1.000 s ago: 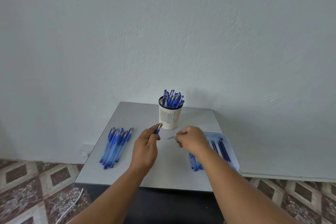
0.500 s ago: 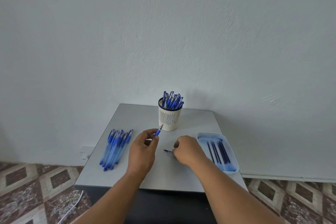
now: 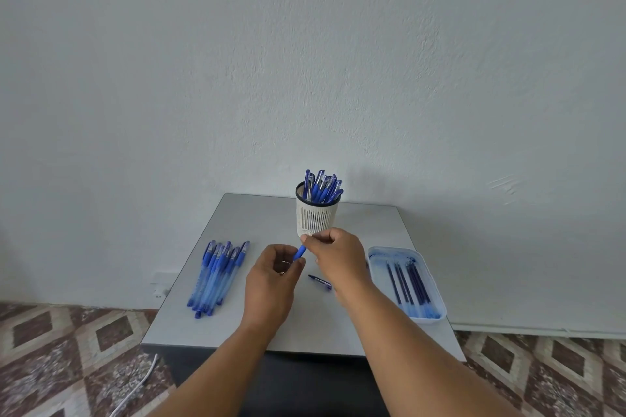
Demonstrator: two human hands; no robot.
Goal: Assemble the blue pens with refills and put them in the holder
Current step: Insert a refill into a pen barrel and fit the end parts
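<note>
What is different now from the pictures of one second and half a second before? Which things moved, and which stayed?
The right hand left a small blue pen piece on the table, then moved up and left to the blue pen that the left hand holds; both hands now grip it. The left hand hardly moved. The holder, the loose pens and the refill tray stayed as they were.

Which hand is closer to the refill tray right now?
Right. The right hand is just left of the refill tray; the left hand is farther left, beyond it.
</note>
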